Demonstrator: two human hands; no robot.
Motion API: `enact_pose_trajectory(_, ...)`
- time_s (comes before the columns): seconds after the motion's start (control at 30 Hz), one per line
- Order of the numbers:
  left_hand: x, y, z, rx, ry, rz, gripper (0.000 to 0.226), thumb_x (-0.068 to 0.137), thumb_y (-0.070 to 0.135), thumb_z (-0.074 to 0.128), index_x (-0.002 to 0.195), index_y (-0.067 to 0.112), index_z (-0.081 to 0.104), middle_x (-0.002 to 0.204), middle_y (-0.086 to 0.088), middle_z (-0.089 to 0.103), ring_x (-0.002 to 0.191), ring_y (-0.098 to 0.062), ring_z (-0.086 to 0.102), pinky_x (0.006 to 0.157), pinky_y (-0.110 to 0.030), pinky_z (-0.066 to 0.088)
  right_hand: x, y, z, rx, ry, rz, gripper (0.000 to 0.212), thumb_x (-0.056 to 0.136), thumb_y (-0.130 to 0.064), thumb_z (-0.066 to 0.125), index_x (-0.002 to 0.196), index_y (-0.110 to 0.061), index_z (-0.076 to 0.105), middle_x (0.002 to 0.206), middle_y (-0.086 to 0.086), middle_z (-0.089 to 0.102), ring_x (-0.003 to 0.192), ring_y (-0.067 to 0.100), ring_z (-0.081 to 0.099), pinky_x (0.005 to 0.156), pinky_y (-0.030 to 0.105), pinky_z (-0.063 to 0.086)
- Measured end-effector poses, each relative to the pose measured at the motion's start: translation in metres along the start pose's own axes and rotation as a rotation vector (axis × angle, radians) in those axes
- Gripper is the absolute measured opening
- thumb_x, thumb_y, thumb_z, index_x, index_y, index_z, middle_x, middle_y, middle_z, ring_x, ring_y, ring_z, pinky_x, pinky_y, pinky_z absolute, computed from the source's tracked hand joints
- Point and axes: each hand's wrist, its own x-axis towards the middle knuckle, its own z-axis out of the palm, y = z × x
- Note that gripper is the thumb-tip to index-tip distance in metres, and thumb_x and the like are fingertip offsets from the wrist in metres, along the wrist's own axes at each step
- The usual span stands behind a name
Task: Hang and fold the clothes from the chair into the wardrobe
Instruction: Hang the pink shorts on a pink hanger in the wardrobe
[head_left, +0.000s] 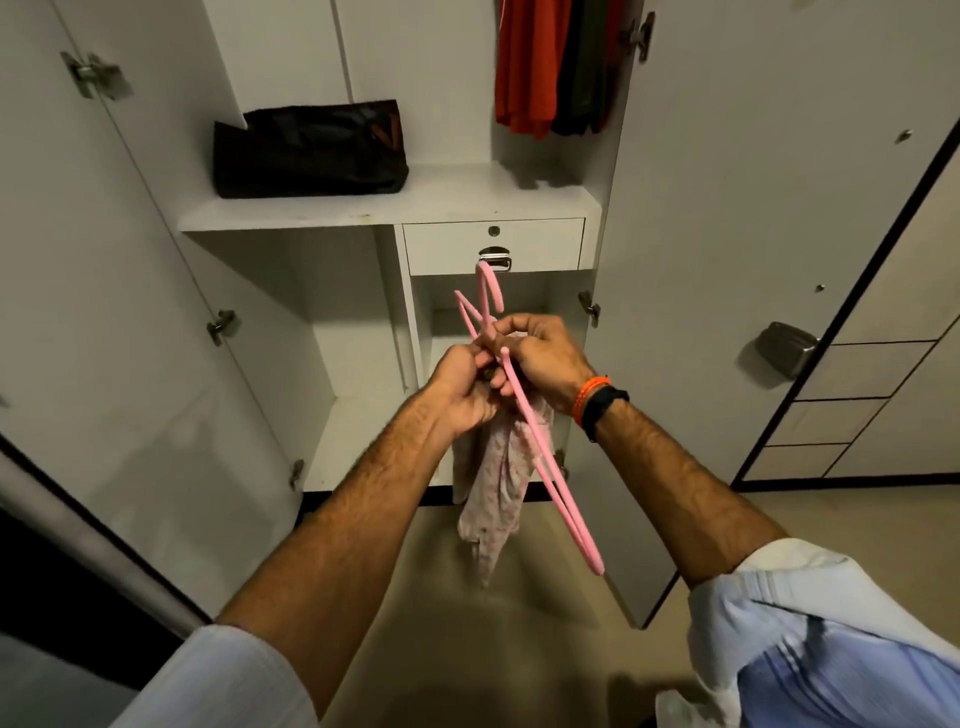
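Head view, pink hanger (540, 457) and garment (493, 483) gripped between both hands (506, 371)

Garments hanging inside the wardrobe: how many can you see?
2: an orange-red garment at the upper right, and a dark garment directly to its right. Their tops are cut off, so more may hang out of view.

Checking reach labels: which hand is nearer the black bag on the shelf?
Left. The left hand is below the black bag, slightly to its right; the right hand sits farther right, under the drawer.
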Motion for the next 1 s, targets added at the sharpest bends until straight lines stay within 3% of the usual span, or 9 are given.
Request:
enact_pose_trajectory(0.2, -0.004, -0.01, -0.006, -0.118, 0.082, -0.145, 0.076, 0.094, 0.07, 0.029, 0.04, 0.017, 0.034, 0.037, 0.002, 0.027, 0.034, -0.014, 0.029, 0.062, -0.027, 0.037, 0.0, 0.007, 0.006, 0.096, -0.004, 0.049, 0.016, 0.099, -0.007, 0.055, 0.105, 0.005, 0.063, 0.074, 0.011, 0.071, 0.044, 0.016, 0.059, 0.043, 0.026, 0.053)
enact_pose_trajectory(0.33, -0.008, -0.009, -0.012, -0.019, 0.092, -0.199, 0.084, 0.087, 0.082, 0.014, 0.039, 0.019, 0.042, 0.04, 0.003, 0.032, 0.038, -0.015, 0.038, 0.072, -0.03, 0.046, 0.002, 0.015, 0.008, 0.179, 0.029, 0.086, 0.013, 0.099, -0.008, 0.055, 0.098, 0.001, 0.065, 0.078, 0.014, 0.073, 0.045, 0.016, 0.061, 0.043, 0.024, 0.053)
enact_pose_trajectory(0.4, -0.005, -0.008, -0.019, 0.101, 0.067, -0.218, 0.091, 0.085, 0.082, 0.009, 0.04, 0.016, 0.053, 0.048, 0.0, 0.041, 0.053, -0.021, 0.051, 0.079, -0.045, 0.054, 0.005, 0.02, 0.007, 0.153, 0.072, 0.091, 0.014, 0.099, -0.005, 0.053, 0.097, 0.0, 0.066, 0.079, 0.015, 0.074, 0.047, 0.017, 0.063, 0.045, 0.026, 0.054)
enact_pose_trajectory(0.5, -0.003, -0.007, -0.029, 0.238, 0.035, -0.263, 0.101, 0.083, 0.084, 0.009, 0.069, 0.003, 0.067, 0.074, -0.013, 0.064, 0.09, -0.036, 0.065, 0.103, -0.062, 0.042, 0.009, 0.027, 0.006, 0.093, 0.12, 0.092, 0.018, 0.095, 0.0, 0.051, 0.093, -0.001, 0.068, 0.085, 0.015, 0.076, 0.046, 0.017, 0.059, 0.043, 0.026, 0.048)
enact_pose_trajectory(0.57, -0.005, -0.003, -0.034, 0.3, 0.053, -0.278, 0.099, 0.085, 0.082, 0.011, 0.088, 0.0, 0.066, 0.089, -0.02, 0.069, 0.101, -0.04, 0.066, 0.1, -0.057, 0.047, 0.012, 0.029, 0.005, 0.096, 0.148, 0.113, 0.015, 0.093, -0.001, 0.055, 0.087, -0.003, 0.069, 0.088, 0.015, 0.076, 0.045, 0.014, 0.056, 0.043, 0.025, 0.047)
enact_pose_trajectory(0.67, -0.01, 0.008, -0.034, 0.443, 0.103, -0.254, 0.093, 0.091, 0.077, 0.011, 0.093, 0.004, 0.069, 0.079, -0.013, 0.072, 0.07, -0.022, 0.07, 0.072, -0.034, 0.058, 0.019, 0.031, 0.001, 0.089, 0.171, 0.129, 0.011, 0.091, -0.005, 0.061, 0.086, -0.004, 0.071, 0.09, 0.015, 0.076, 0.049, 0.015, 0.056, 0.047, 0.027, 0.05)
enact_pose_trajectory(0.77, -0.013, 0.017, -0.028, 0.564, 0.147, -0.166, 0.08, 0.095, 0.07, 0.02, 0.094, 0.007, 0.069, 0.068, -0.003, 0.067, 0.045, -0.01, 0.057, 0.046, -0.019, 0.047, 0.031, 0.036, -0.002, -0.049, 0.225, 0.111, 0.012, 0.088, -0.005, 0.065, 0.085, -0.009, 0.076, 0.091, 0.012, 0.076, 0.069, 0.018, 0.064, 0.061, 0.032, 0.055)
enact_pose_trajectory(0.83, -0.01, 0.022, -0.027, 0.658, 0.201, -0.064, 0.068, 0.096, 0.067, 0.033, 0.094, 0.008, 0.068, 0.059, 0.004, 0.058, 0.043, -0.008, 0.043, 0.042, -0.018, 0.035, 0.036, 0.038, -0.003, -0.12, 0.229, 0.092, 0.015, 0.086, -0.005, 0.066, 0.089, -0.014, 0.078, 0.092, 0.006, 0.076, 0.083, 0.018, 0.066, 0.078, 0.035, 0.057)
enact_pose_trajectory(1.0, 0.002, 0.026, -0.029, 0.762, 0.319, 0.116, 0.062, 0.087, 0.059, 0.062, 0.1, -0.001, 0.072, 0.054, 0.007, 0.048, 0.042, -0.006, 0.033, 0.04, -0.019, 0.026, 0.036, 0.051, -0.009, -0.149, 0.177, 0.098, 0.018, 0.088, -0.009, 0.068, 0.099, -0.021, 0.074, 0.093, -0.001, 0.073, 0.086, 0.015, 0.064, 0.079, 0.033, 0.056)
